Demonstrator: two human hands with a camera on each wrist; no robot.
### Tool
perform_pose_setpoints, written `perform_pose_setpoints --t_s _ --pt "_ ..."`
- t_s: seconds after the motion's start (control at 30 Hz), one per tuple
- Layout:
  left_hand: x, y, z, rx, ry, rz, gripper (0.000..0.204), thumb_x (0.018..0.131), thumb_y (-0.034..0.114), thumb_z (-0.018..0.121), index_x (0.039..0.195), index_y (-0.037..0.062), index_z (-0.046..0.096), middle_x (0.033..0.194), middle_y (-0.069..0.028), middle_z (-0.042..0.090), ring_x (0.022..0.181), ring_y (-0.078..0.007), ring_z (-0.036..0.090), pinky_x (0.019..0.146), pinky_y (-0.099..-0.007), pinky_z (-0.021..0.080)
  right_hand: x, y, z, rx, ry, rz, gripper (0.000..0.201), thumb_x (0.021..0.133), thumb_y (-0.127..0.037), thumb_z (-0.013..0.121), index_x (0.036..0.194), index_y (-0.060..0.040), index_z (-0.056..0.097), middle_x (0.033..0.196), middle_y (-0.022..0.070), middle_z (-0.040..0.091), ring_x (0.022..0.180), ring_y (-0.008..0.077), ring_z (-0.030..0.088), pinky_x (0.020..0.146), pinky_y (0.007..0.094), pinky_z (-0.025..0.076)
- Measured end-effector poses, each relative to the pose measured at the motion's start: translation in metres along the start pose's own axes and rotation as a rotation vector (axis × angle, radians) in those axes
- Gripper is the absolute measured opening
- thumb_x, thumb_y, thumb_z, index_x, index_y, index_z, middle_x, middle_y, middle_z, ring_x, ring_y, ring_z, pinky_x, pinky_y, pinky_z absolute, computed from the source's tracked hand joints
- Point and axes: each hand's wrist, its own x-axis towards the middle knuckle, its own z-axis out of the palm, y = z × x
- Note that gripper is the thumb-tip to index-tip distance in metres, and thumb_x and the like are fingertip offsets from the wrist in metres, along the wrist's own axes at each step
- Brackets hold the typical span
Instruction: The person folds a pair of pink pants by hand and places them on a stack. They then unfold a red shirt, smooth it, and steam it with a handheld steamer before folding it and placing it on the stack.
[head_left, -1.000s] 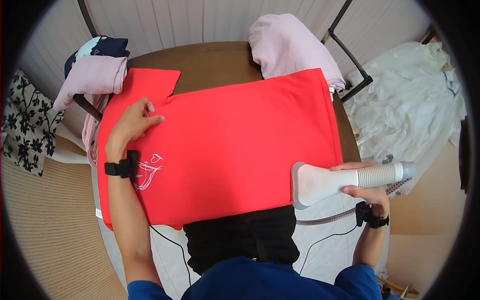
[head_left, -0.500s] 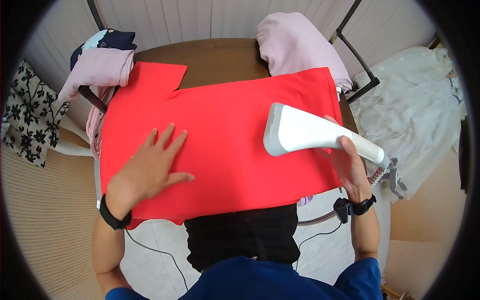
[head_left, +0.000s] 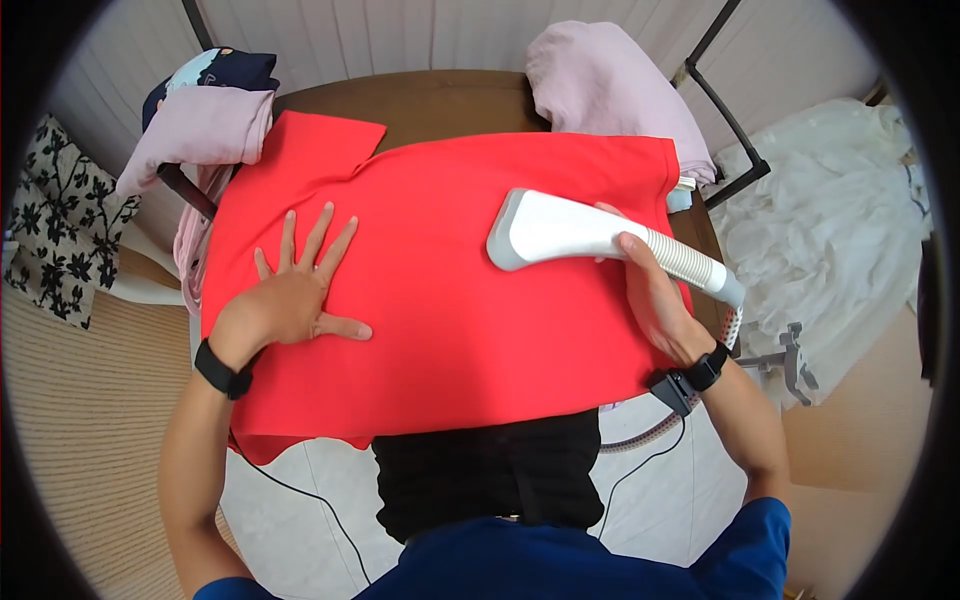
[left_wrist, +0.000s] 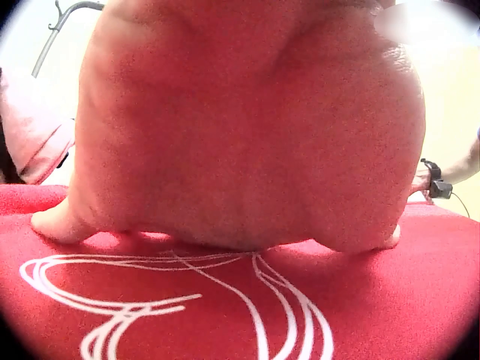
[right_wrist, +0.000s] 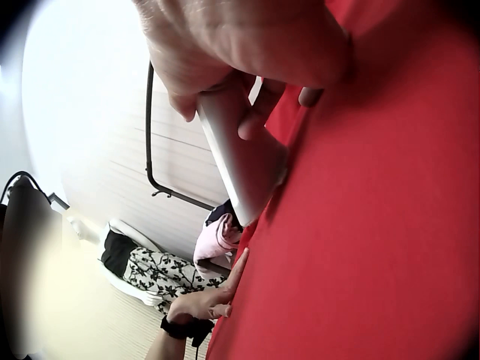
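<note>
While the left hand (head_left: 285, 300) pressed its palm side to the red cloth (head_left: 450, 350) at centre left, fingers spread and holding nothing, the right hand (head_left: 660, 300) grasped the neck of the white device (head_left: 570, 230) right of centre. The device's wide end pointed left over the middle of the cloth, touching it or just above; the views did not settle which. Its ribbed part ran toward the lower right, into a hose (head_left: 734, 325). White lines (left_wrist: 285, 307) marked the cloth beneath the left palm. The cloth covered much of a brown table (head_left: 440, 100), with a pale pink bundle (head_left: 610, 90) at upper right and a folded pink cloth (head_left: 205, 125) at upper left.
</note>
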Motion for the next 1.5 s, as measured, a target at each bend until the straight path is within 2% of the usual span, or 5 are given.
perform_pose_setpoints --t_s 0.43,0.77,1.17,1.43,1.5 --pt "0.063 -0.041 -0.016 -0.064 0.07 0.019 0.137 0.061 0.086 0.072 0.163 0.0343 -0.005 0.171 -0.0089 -0.01 0.155 -0.0434 -0.01 0.117 -0.074 0.005 0.053 0.012 -0.003 0.105 0.05 -0.131 0.056 0.101 -0.042 0.058 0.144 -0.0061 0.052 0.121 0.0024 0.062 0.116 0.0149 0.05 0.115 0.0328 0.025" --pt "0.094 -0.052 -0.032 -0.052 0.106 0.054 0.133 0.065 0.079 0.074 0.163 0.0344 -0.005 0.171 -0.0068 -0.011 0.154 -0.0438 -0.012 0.118 -0.0709 0.003 0.072 0.014 -0.002 0.13 0.081 -0.204 0.057 0.1 -0.043 0.06 0.144 -0.007 0.052 0.118 0.0011 0.062 0.11 0.0132 0.051 0.113 0.0335 0.028" --pt "0.108 -0.054 -0.041 -0.04 0.097 0.046 0.136 0.063 0.089 0.067 0.162 0.0348 -0.008 0.171 -0.0085 -0.011 0.155 -0.0415 -0.01 0.12 -0.069 0.003 0.077 0.017 -0.006 0.11 0.083 -0.231 0.056 0.099 -0.043 0.061 0.144 -0.0093 0.054 0.114 0.0004 0.064 0.112 0.0129 0.051 0.115 0.0339 0.024" --pt "0.086 -0.032 -0.045 0.023 0.076 -0.001 0.121 0.077 0.078 0.065 0.164 0.0235 0.001 0.17 -0.0166 -0.004 0.156 -0.0416 -0.002 0.122 -0.0647 0.013 0.075 0.012 -0.002 0.126 0.108 -0.217 0.055 0.099 -0.04 0.061 0.144 -0.0084 0.055 0.119 0.0006 0.064 0.111 0.0131 0.052 0.114 0.0335 0.027" --pt "0.063 -0.007 -0.041 0.104 0.185 0.005 0.118 0.079 0.072 0.069 0.164 0.0201 0.006 0.169 -0.02 0.0 0.154 -0.0456 0.002 0.12 -0.0649 0.02 0.073 0.008 -0.001 0.145 0.108 -0.228 0.056 0.1 -0.04 0.061 0.144 -0.0078 0.054 0.121 0.0007 0.063 0.111 0.0133 0.052 0.113 0.0331 0.028"
